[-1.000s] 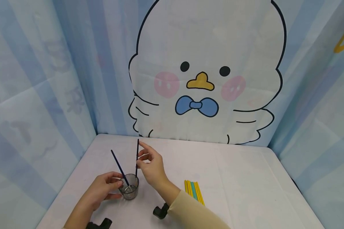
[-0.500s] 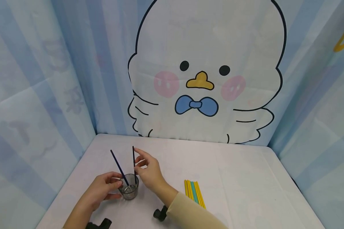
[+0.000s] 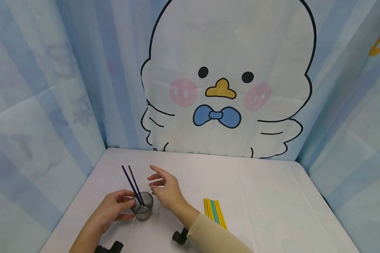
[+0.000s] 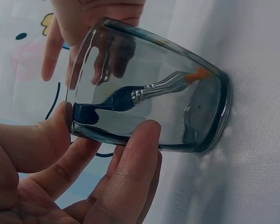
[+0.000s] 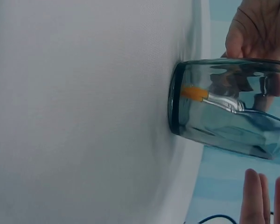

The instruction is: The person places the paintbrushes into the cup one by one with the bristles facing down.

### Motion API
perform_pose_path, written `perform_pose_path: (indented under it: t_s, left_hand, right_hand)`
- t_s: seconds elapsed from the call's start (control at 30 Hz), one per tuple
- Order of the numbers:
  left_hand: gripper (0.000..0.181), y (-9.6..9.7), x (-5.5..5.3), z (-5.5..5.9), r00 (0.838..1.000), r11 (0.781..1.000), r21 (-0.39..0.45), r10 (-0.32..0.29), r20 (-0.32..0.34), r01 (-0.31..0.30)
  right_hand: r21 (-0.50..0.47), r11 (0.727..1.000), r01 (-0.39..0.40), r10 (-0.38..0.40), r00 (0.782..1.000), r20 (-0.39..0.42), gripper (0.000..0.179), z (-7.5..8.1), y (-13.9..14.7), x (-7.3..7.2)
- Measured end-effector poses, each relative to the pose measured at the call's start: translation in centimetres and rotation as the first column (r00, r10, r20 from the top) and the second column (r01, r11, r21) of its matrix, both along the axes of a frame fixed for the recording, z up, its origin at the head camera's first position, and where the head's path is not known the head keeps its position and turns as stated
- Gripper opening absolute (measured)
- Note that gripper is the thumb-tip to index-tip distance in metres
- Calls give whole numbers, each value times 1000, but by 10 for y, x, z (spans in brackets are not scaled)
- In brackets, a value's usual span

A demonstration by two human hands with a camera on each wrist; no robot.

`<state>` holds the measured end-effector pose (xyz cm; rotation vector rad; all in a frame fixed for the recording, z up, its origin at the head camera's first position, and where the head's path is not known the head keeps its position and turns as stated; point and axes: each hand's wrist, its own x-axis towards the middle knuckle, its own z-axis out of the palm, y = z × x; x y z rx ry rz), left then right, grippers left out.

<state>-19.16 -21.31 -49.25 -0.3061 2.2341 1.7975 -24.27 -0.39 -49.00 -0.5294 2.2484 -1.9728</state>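
White table (image 3: 272, 196) carries a glass (image 3: 145, 213) the left hand (image 3: 115, 207) grips; the empty, loose right hand (image 3: 168, 191), swung inward, could jar its leaning brushes (image 3: 129, 179).

Bright, even, diffuse light fills the head view, with only faint, soft shadows on the white tabletop (image 3: 272, 203) near the left hand (image 3: 112, 208); the 2 wrist views are dimmer and bluish grey, with pale highlights streaking the glass (image 4: 172, 114), whose curved wall distorts the brush handle (image 4: 117, 99) seen through it
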Motion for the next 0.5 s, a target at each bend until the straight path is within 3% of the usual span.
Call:
perform_pose_path:
  t_s: [0.5]
  left_hand:
    - [36,0,0,0,1000,1000,6,-1,10,1]
  right_hand:
    - [-23,1000,2,0,997,80,70,2,28,2]
